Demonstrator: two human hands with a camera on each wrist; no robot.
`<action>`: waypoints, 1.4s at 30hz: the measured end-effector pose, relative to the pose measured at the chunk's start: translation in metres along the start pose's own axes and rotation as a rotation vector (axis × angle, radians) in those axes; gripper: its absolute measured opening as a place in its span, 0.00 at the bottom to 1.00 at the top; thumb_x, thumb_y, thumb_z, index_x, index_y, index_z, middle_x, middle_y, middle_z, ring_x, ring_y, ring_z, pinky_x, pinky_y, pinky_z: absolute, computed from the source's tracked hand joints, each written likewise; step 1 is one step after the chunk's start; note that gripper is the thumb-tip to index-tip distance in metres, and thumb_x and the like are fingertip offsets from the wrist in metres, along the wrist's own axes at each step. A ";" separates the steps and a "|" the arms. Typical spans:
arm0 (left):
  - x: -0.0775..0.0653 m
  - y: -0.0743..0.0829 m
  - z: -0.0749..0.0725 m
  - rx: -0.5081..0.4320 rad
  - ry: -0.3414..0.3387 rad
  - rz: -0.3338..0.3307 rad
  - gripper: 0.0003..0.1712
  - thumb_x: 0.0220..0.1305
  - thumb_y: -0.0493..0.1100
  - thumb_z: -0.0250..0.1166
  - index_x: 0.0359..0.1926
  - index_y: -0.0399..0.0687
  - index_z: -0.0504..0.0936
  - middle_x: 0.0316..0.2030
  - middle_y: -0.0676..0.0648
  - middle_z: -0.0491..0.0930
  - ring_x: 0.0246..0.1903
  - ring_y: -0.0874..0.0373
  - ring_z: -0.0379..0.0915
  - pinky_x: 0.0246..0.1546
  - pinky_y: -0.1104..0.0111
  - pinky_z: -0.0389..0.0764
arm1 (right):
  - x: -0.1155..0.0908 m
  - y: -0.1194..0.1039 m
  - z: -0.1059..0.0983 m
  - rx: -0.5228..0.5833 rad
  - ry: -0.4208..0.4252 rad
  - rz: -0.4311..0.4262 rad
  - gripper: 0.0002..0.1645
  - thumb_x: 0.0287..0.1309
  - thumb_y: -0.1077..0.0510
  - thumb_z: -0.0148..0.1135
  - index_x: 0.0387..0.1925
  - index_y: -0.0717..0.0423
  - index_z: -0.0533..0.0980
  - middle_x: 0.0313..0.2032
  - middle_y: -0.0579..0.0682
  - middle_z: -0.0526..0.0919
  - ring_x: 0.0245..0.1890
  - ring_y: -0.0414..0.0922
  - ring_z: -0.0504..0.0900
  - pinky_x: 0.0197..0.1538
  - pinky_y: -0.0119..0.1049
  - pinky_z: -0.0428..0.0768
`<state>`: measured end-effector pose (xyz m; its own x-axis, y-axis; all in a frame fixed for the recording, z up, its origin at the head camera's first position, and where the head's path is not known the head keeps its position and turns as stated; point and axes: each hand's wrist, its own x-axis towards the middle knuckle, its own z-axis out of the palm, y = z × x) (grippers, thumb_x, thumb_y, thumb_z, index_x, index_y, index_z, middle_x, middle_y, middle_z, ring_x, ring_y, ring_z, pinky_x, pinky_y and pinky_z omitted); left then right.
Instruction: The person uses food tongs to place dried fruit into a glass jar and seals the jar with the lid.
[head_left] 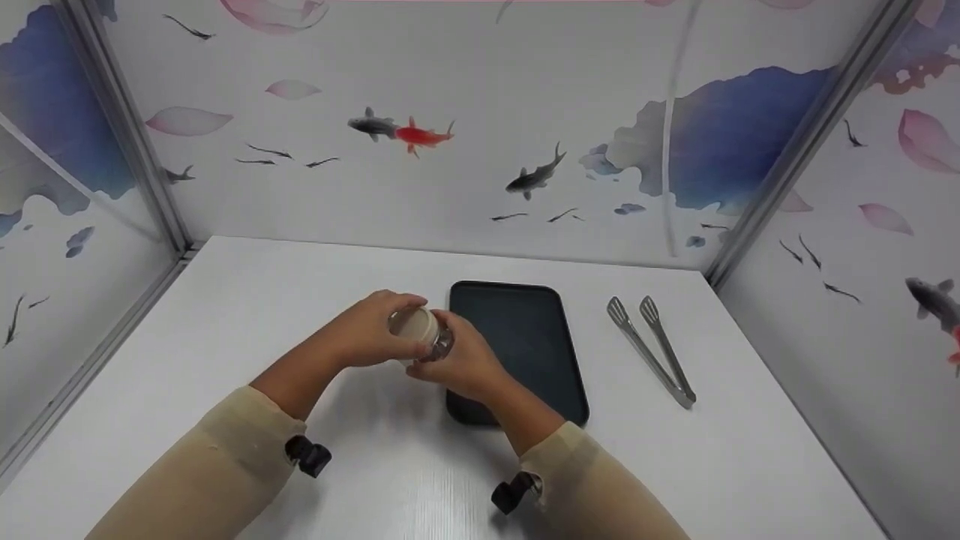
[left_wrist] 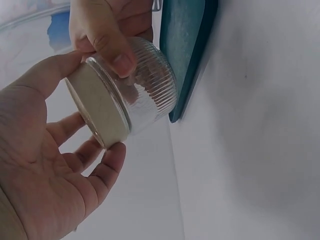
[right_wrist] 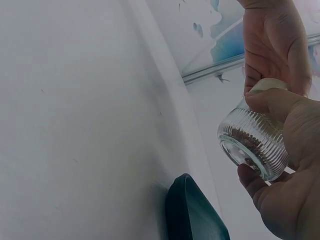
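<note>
Both hands hold a ribbed clear glass jar (left_wrist: 155, 75) up over the table, tilted on its side. Its cream lid (left_wrist: 97, 102) is on the jar's mouth and faces the left hand (head_left: 375, 330). That hand grips the lid's rim between thumb and fingertips. The right hand (head_left: 465, 360) wraps round the glass body, its thumb along the side near the lid. Through the glass in the right wrist view, small brown pieces (right_wrist: 245, 140) lie inside the jar. Just right of the hands, a dark rectangular tray (head_left: 517, 337) lies on the table, partly behind the right hand.
Metal tongs (head_left: 656, 352) lie spread on the white table (head_left: 247, 300), right of the tray. Printed panels with fish and petals (head_left: 450, 202) wall in the back and both sides, joined by metal posts (head_left: 795, 157).
</note>
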<state>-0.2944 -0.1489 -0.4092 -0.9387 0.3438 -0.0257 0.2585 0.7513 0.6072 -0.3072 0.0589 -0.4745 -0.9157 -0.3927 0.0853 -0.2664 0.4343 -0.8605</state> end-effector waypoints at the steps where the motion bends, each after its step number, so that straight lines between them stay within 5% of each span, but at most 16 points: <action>1: 0.000 0.000 -0.001 0.010 -0.011 0.023 0.46 0.61 0.61 0.77 0.78 0.63 0.71 0.75 0.44 0.71 0.66 0.46 0.74 0.58 0.48 0.83 | 0.000 0.000 0.000 -0.001 -0.002 0.004 0.57 0.50 0.47 0.86 0.78 0.46 0.66 0.67 0.47 0.78 0.66 0.46 0.79 0.67 0.49 0.82; 9: 0.000 -0.003 -0.010 0.046 -0.132 0.223 0.45 0.56 0.36 0.79 0.72 0.68 0.75 0.73 0.57 0.70 0.72 0.47 0.64 0.61 0.47 0.81 | -0.004 -0.002 0.000 -0.017 -0.023 0.014 0.59 0.50 0.43 0.85 0.80 0.41 0.65 0.71 0.46 0.75 0.66 0.47 0.78 0.65 0.49 0.82; 12: -0.001 -0.001 -0.008 0.027 -0.123 0.179 0.51 0.58 0.45 0.80 0.79 0.72 0.66 0.79 0.55 0.62 0.74 0.47 0.62 0.62 0.45 0.80 | -0.002 0.000 0.000 0.001 -0.020 0.000 0.59 0.50 0.44 0.86 0.80 0.43 0.65 0.70 0.46 0.76 0.67 0.47 0.78 0.66 0.50 0.82; 15: -0.001 0.001 -0.005 -0.006 -0.066 0.052 0.58 0.62 0.67 0.75 0.85 0.69 0.54 0.84 0.47 0.54 0.75 0.43 0.65 0.65 0.41 0.78 | -0.001 0.000 -0.001 0.031 -0.011 0.002 0.57 0.51 0.47 0.86 0.79 0.44 0.66 0.69 0.46 0.78 0.67 0.47 0.79 0.67 0.50 0.82; 20: 0.001 0.007 0.001 -0.005 0.001 -0.116 0.62 0.63 0.84 0.60 0.85 0.56 0.56 0.79 0.39 0.63 0.72 0.39 0.71 0.65 0.39 0.78 | 0.000 -0.003 0.001 0.056 -0.006 0.022 0.56 0.51 0.51 0.86 0.78 0.42 0.67 0.68 0.45 0.78 0.65 0.47 0.82 0.64 0.49 0.84; 28: 0.004 0.012 0.002 0.029 -0.017 -0.053 0.44 0.63 0.64 0.73 0.75 0.54 0.72 0.68 0.42 0.74 0.59 0.46 0.77 0.52 0.50 0.85 | -0.001 -0.002 0.000 0.020 -0.006 0.008 0.55 0.51 0.49 0.86 0.78 0.42 0.67 0.69 0.44 0.77 0.68 0.45 0.78 0.67 0.49 0.82; 36: -0.001 0.004 -0.007 -0.030 -0.128 0.158 0.40 0.59 0.40 0.80 0.71 0.61 0.76 0.73 0.50 0.70 0.69 0.48 0.71 0.62 0.49 0.81 | -0.005 -0.001 0.000 0.008 -0.024 0.003 0.60 0.49 0.46 0.86 0.80 0.42 0.65 0.70 0.46 0.76 0.66 0.46 0.78 0.65 0.47 0.82; 39: -0.002 0.002 -0.006 -0.043 -0.132 0.155 0.44 0.60 0.43 0.79 0.75 0.63 0.72 0.77 0.49 0.66 0.70 0.46 0.70 0.61 0.48 0.81 | -0.004 0.000 0.000 0.036 -0.031 -0.019 0.58 0.50 0.47 0.86 0.79 0.43 0.66 0.69 0.46 0.77 0.65 0.46 0.79 0.64 0.47 0.83; 42: -0.003 0.002 -0.003 -0.043 -0.088 0.053 0.48 0.64 0.58 0.76 0.81 0.62 0.64 0.79 0.45 0.63 0.68 0.45 0.71 0.60 0.48 0.82 | -0.003 0.000 0.000 0.045 -0.017 -0.019 0.56 0.50 0.49 0.86 0.78 0.44 0.67 0.68 0.46 0.78 0.67 0.47 0.79 0.66 0.49 0.83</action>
<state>-0.2918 -0.1497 -0.4057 -0.8997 0.4322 -0.0615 0.2956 0.7067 0.6428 -0.3040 0.0604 -0.4746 -0.9053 -0.4144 0.0932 -0.2692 0.3900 -0.8806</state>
